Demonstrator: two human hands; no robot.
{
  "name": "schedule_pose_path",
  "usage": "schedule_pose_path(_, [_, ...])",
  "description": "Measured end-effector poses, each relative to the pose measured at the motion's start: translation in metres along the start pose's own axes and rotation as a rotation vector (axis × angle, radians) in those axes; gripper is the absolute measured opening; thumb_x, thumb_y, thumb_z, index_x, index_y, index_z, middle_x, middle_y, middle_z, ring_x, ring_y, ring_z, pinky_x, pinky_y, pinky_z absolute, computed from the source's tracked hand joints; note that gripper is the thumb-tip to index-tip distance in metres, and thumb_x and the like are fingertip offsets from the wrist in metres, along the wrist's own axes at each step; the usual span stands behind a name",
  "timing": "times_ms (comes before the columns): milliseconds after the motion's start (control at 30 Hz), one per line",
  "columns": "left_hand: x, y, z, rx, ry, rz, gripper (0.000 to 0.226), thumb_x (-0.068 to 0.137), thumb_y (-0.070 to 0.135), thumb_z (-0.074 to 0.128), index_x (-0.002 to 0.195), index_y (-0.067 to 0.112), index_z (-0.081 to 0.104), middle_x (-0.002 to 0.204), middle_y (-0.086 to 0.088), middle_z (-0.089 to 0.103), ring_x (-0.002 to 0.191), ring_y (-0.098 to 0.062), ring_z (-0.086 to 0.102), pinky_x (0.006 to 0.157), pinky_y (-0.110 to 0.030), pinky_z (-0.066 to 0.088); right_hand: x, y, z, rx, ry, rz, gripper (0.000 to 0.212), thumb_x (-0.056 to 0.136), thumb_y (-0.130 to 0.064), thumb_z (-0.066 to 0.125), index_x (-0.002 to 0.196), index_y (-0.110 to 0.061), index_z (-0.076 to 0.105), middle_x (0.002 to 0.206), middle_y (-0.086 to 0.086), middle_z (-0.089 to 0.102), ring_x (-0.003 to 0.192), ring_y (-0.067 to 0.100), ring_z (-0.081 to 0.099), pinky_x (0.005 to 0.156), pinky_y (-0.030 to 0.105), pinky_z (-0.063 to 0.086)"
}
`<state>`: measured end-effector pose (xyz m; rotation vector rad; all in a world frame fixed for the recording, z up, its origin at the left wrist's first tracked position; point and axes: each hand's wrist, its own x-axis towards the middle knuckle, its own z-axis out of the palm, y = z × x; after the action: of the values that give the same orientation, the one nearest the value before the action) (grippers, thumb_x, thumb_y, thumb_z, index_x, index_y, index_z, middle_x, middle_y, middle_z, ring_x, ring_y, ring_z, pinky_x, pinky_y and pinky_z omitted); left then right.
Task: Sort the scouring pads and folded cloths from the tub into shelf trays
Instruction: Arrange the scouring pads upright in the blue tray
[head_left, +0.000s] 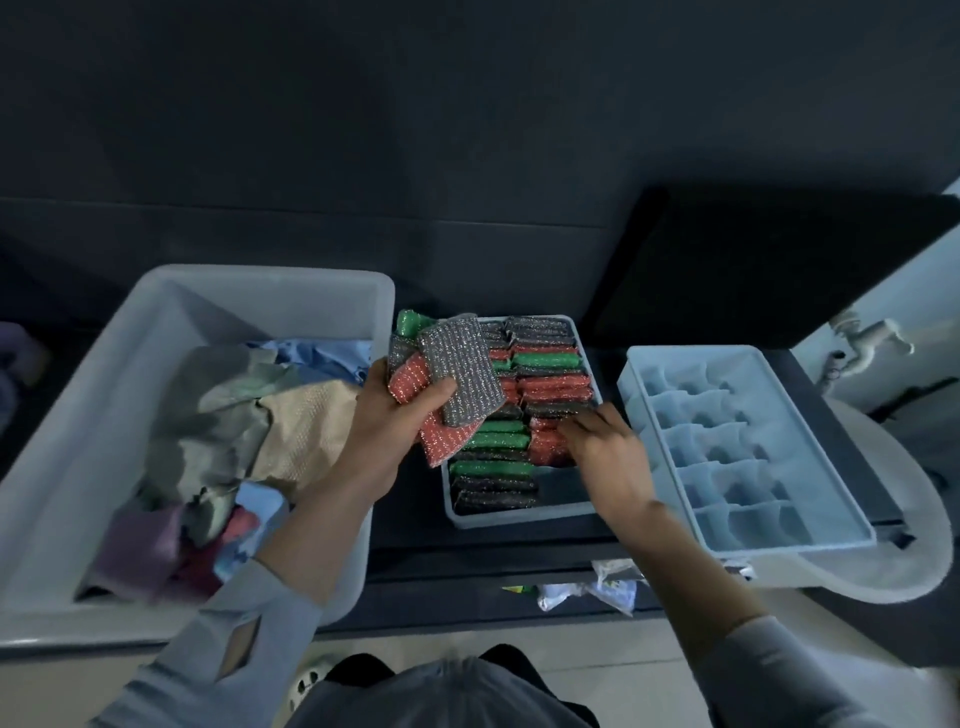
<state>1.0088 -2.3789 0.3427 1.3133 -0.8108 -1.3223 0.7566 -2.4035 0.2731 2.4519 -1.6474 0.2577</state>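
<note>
Grey tub (78, 467) at bench left, holding crumpled cloths (234, 415). Centre tray (519, 519) packed with upright red, green, dark scouring pads (550, 387) in two rows. Fanned pads (457, 369) held above tray's left edge. Divided blue tray (841, 467) at right.

One grey tub (78, 467) holds a heap of loose cloths (223, 431), too tangled to count. Two trays stand on the counter: one tray (519, 519) packed with two rows of scouring pads, one divided tray (841, 467) of about ten compartments. About four pads (457, 374) fan out in one hand.
</note>
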Motion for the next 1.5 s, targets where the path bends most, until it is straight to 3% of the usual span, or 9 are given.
schedule_pose_path(167, [-0.003, -0.010, 0.013, 0.030, -0.020, -0.028, 0.043, 0.079, 0.017, 0.078, 0.115, 0.021, 0.055, 0.108, 0.000, 0.072, 0.099, -0.017, 0.070, 0.095, -0.047, 0.053, 0.013, -0.001, 0.000, 0.108, -0.128, 0.107, 0.031, 0.071, 0.005, 0.073, 0.096, -0.013, 0.074, 0.100, 0.006, 0.070, 0.100, 0.030, 0.059, 0.071, 0.037, 0.057])
schedule_pose_path(367, [-0.008, -0.012, 0.024, 0.124, -0.114, 0.001, 0.056, 0.076, 0.026, 0.079, 0.123, 0.024, 0.049, 0.112, 0.001, 0.069, 0.100, -0.014, 0.069, 0.093, -0.039, 0.054, 0.032, -0.024, -0.060, 1.182, -0.101, 0.473, 0.028, 0.091, -0.039, 0.066, 0.110, -0.018, 0.068, 0.099, -0.007, 0.070, 0.093, 0.010, 0.067, 0.087, 0.032, 0.056])
schedule_pose_path(467, [-0.013, -0.011, 0.031, 0.182, -0.166, 0.036, 0.060, 0.074, 0.041, 0.073, 0.126, 0.022, 0.048, 0.113, 0.002, 0.069, 0.100, -0.011, 0.069, 0.094, -0.039, 0.054, 0.033, -0.029, -0.067, 1.279, -0.213, 0.483, 0.028, 0.082, -0.034, 0.075, 0.101, -0.018, 0.061, 0.092, -0.006, 0.064, 0.089, 0.006, 0.061, 0.082, 0.016, 0.047])
schedule_pose_path(567, [-0.014, -0.008, 0.028, 0.175, -0.134, 0.039, 0.057, 0.075, 0.052, 0.068, 0.121, 0.022, 0.050, 0.113, -0.002, 0.067, 0.100, -0.014, 0.068, 0.096, -0.045, 0.053, 0.028, -0.006, -0.065, 1.479, -0.156, 0.583, 0.039, 0.077, -0.031, 0.080, 0.105, -0.012, 0.061, 0.087, -0.001, 0.068, 0.086, 0.013, 0.064, 0.084, 0.028, 0.053])
schedule_pose_path(667, [-0.011, -0.008, 0.021, 0.153, -0.044, 0.012, 0.076, 0.074, 0.061, 0.072, 0.132, 0.019, 0.045, 0.121, -0.003, 0.064, 0.111, -0.020, 0.063, 0.103, -0.048, 0.047, 0.012, 0.027, -0.062, 1.215, -0.104, 0.503, 0.027, 0.081, -0.020, 0.078, 0.105, -0.012, 0.067, 0.088, 0.000, 0.073, 0.084, 0.010, 0.066, 0.079, 0.018, 0.052])
schedule_pose_path(733, [-0.007, -0.009, 0.017, 0.103, 0.020, 0.000, 0.053, 0.086, 0.040, 0.070, 0.127, 0.020, 0.045, 0.119, -0.003, 0.063, 0.110, -0.023, 0.062, 0.103, -0.051, 0.046, 0.000, 0.038, -0.059, 0.834, -0.144, 0.394, 0.026, 0.080, -0.019, 0.080, 0.104, -0.015, 0.071, 0.094, -0.005, 0.072, 0.089, 0.008, 0.063, 0.073, 0.002, 0.041])
schedule_pose_path(1000, [-0.007, -0.012, 0.017, 0.052, 0.076, -0.049, 0.034, 0.092, 0.017, 0.059, 0.120, 0.026, 0.041, 0.108, -0.002, 0.061, 0.103, -0.025, 0.061, 0.101, -0.056, 0.045, -0.006, 0.012, -0.025, 0.066, 0.001, -0.047, 0.034, 0.053, -0.002, 0.086, 0.081, -0.018, 0.073, 0.062, 0.002, 0.067, 0.078, 0.024, 0.067, 0.044, 0.029, 0.052])
schedule_pose_path(1200, [-0.013, -0.016, 0.012, 0.073, 0.033, -0.041, 0.027, 0.094, 0.021, 0.061, 0.116, 0.028, 0.047, 0.113, 0.000, 0.063, 0.108, -0.023, 0.062, 0.103, -0.054, 0.045, -0.004, 0.000, -0.017, -0.001, -0.194, -0.022, 0.026, 0.076, -0.014, 0.077, 0.100, -0.024, 0.072, 0.089, 0.000, 0.073, 0.101, 0.021, 0.063, 0.070, 0.036, 0.059])
schedule_pose_path(1500, [-0.022, -0.017, 0.014, 0.151, -0.111, -0.028, 0.051, 0.092, 0.019, 0.063, 0.138, 0.030, 0.044, 0.110, 0.007, 0.068, 0.095, -0.004, 0.068, 0.089, -0.031, 0.054, 0.004, -0.004, -0.023, 0.377, -0.104, 0.194, 0.016, 0.092, -0.034, 0.065, 0.097, -0.022, 0.075, 0.082, 0.001, 0.074, 0.067, 0.020, 0.068, 0.067, 0.036, 0.057])
